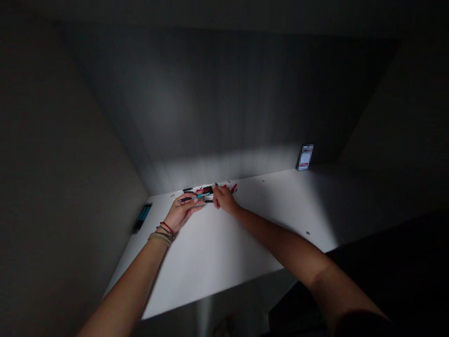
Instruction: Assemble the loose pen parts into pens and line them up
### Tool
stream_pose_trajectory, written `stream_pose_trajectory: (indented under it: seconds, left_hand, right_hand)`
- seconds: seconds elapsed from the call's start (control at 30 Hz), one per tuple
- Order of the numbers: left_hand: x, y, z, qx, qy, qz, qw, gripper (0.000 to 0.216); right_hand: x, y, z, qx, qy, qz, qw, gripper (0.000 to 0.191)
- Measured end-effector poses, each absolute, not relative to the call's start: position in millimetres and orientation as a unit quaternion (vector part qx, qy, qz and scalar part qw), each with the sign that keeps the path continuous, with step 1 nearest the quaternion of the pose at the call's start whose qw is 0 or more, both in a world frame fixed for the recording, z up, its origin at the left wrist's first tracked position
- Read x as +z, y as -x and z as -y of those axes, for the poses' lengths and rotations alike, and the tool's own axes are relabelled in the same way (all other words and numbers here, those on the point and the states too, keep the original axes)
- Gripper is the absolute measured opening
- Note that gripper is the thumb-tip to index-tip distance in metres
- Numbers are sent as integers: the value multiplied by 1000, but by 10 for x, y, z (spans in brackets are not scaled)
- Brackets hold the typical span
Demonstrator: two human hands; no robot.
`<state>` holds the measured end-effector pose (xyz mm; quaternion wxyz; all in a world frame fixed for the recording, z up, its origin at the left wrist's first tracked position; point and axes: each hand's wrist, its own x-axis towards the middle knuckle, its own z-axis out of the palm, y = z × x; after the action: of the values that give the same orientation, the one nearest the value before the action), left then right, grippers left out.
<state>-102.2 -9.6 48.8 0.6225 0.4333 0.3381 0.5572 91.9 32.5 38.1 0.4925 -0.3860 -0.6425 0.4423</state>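
Note:
Near the back of the white table [210, 252], my left hand [180, 211] is closed around a pen [185, 200] with a dark end and a teal part. Bracelets ring that wrist. Just to its right, my right hand [224, 197] has its fingers curled at the pile of pens; what sits in its fingertips is hidden. Black, red and teal pens lie between and behind both hands, by the back wall. A red pen [234, 188] shows just beyond my right hand, and a black pen [188, 189] lies behind my left.
Teal and black pens [143, 216] lie side by side at the table's left edge. A phone [305, 157] with a lit screen leans on the back wall at the right. A small dark piece [307, 232] lies at the front right. The surroundings are dim.

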Motion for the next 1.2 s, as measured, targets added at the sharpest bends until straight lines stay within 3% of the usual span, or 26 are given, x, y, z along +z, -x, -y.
stream_pose_trajectory:
  seconds: [0.33,0.6,0.83,0.97,1.2]
  left_hand:
    - [504,1024,127,564,-431,-338,617,44]
    - [509,935,140,560,-477,-396,550,58]
    - [446,907,128,526,-547,-395,518,51]
    - [417,906,129,540,-526,-385,533,50]
    - [371,891,123,567,-503,-345,553,45]
  right_hand:
    - [331,-852,-298,529,417,578,461,59]
    - [233,-851,-277,423,450,645,449,49]
    - [337,-904,-259,427,503,628,413,34]
    - [305,-958,-295,394,479,680,391,36]
    - [196,-1056,-437,466,373,702,389,43]
